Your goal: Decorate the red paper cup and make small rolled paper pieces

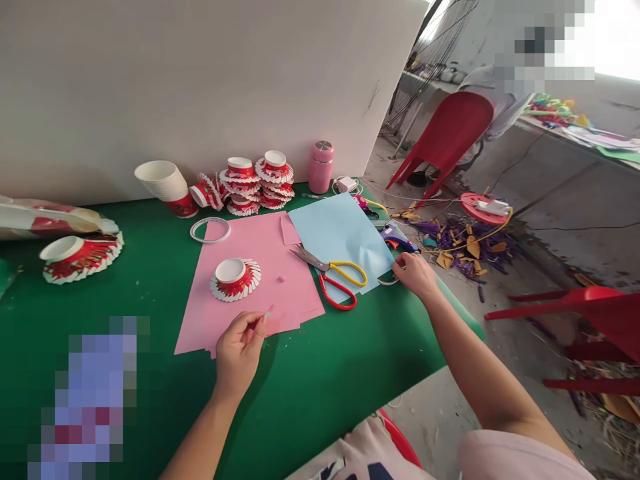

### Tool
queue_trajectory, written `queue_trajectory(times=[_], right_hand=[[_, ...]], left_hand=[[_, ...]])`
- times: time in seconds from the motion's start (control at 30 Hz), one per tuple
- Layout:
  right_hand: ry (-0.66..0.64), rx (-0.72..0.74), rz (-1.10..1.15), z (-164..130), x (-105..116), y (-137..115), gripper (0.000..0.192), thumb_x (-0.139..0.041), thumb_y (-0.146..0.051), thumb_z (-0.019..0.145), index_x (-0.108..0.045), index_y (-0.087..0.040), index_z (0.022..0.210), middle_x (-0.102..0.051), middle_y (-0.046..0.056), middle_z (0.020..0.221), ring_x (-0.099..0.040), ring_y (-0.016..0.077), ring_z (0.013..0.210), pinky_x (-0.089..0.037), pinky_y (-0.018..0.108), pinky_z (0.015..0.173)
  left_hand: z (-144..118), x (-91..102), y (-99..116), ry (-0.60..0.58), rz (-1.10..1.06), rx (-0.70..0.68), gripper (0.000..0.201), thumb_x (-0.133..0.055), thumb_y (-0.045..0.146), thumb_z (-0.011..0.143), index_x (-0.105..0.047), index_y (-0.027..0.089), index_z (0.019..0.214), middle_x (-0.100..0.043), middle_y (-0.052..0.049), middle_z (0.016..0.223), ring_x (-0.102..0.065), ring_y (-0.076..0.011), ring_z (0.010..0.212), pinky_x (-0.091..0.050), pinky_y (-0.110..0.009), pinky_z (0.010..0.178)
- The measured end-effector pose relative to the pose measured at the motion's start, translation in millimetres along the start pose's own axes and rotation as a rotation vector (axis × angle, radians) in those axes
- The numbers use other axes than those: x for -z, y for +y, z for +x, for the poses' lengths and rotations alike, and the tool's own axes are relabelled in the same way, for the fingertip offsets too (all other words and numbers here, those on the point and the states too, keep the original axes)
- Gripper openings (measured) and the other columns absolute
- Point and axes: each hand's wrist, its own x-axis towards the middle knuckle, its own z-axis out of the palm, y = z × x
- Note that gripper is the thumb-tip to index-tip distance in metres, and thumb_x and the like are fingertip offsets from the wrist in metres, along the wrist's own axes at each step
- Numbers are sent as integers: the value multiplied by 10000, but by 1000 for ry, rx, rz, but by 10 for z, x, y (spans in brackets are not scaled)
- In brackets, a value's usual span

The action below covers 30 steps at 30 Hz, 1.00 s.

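My left hand [241,347] is closed in a pinch above the front edge of the pink paper sheets [295,303]. A small, thin pinkish piece [270,311] sticks out from its fingertips. My right hand [416,272] rests at the corner of the light blue paper [340,233], fingers curled down; what they hold, if anything, is hidden. Close to it lie a blue glue gun [400,238] and a pale curved band [387,281]. Scissors [327,267] with one yellow and one red handle lie partly open across both papers. One cut, fanned-out paper cup [231,272] sits upside down on the pink paper.
Along the back stand stacked paper cups [163,180], several fringed cups [240,177] and a pink flask [321,167]. A white tape-like ring [210,231] and another fringed cup [67,253] lie left. Red chairs [457,123] and a seated person are beyond the green table [165,393].
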Motion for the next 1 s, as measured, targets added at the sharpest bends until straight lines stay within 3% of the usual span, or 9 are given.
queue_trajectory(times=[0.13,0.33,0.5,0.57,0.63,0.77,0.87,1.0], right_hand=[[31,-12,46,-3,91,-2,159,-484,-245,769,-626,-176,792,-672,57,741,-605,205,749,-376,263,584],[172,67,481,-100,447,200,384,-615,-417,698,-652,-147,969,-638,18,661,-508,123,500,-363,232,465],[476,65,864,-347,771,60,350,-629,-434,714,-673,-189,960,-643,24,714,-505,110,515,-380,229,459],[367,110,1026,-476,743,-167,344,-655,-433,689,-673,-177,918,-617,6,635,-452,94,458,-349,221,420],[139,182,1169,-599,608,-455,336,-675,-432,674,-664,-167,881,-597,-7,599,-417,75,436,-329,208,403],[-278,282,1401,-792,231,-999,341,-642,-480,714,-619,-165,843,-593,-8,620,-398,56,425,-326,205,400],[-445,333,1472,-878,42,-1255,330,-638,-484,728,-579,-175,829,-578,-19,629,-388,50,423,-326,203,402],[-555,402,1469,-939,-61,-1400,305,-624,-469,753,-558,-179,825,-586,-7,655,-437,69,484,-353,209,453]], left_hand=[[3,-2,-9,5,8,-7,151,-577,320,751,-618,185,696,-587,8,625,-548,-120,557,-477,-220,550],[9,1,14,-5,7,15,157,-580,323,745,-616,182,686,-579,11,609,-532,-116,541,-470,-221,542],[-7,-7,21,-36,-69,61,142,-609,318,736,-624,182,697,-567,13,630,-515,-116,566,-457,-226,562],[-15,-6,21,-87,-173,109,136,-626,313,738,-637,182,701,-549,15,635,-503,-115,581,-448,-228,569],[-17,4,44,-132,-321,176,135,-653,315,727,-657,182,701,-559,2,683,-504,-120,618,-452,-237,585],[14,59,193,-178,-602,349,119,-717,301,678,-698,185,695,-627,-77,1025,-568,-171,856,-474,-252,676],[68,95,321,-196,-758,397,90,-746,264,652,-694,191,647,-639,-82,1091,-565,-199,981,-466,-261,746],[133,92,352,-243,-903,476,92,-753,260,647,-705,199,696,-680,-65,944,-610,-188,846,-480,-320,735]])
